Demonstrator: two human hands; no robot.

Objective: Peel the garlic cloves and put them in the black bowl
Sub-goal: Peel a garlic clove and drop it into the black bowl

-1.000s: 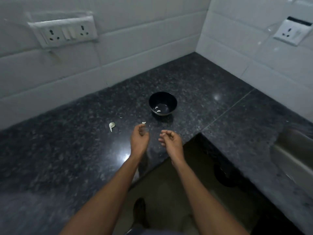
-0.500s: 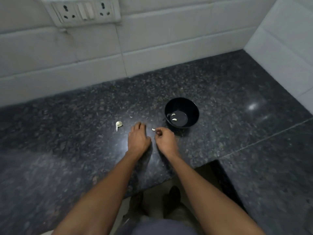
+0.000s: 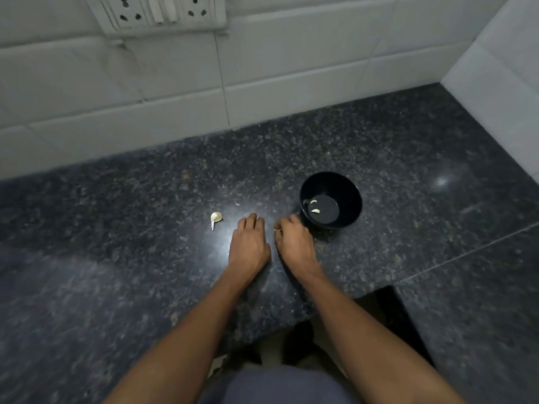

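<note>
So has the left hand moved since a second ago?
Yes. The left hand was raised and curled; now it lies flat on the countertop, nearer the unpeeled clove.

Single head-worn wide view, looking steeply down, close over the granite counter (image 3: 379,147), facing the tiled wall (image 3: 291,59)

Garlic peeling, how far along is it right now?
Done: two pale peeled cloves lie in the black bowl. In hand: the right hand pinches a small pale bit, likely a clove or its skin, while the left hand rests palm down on the granite counter. Left: one unpeeled clove lies untouched beside the left hand.
</note>
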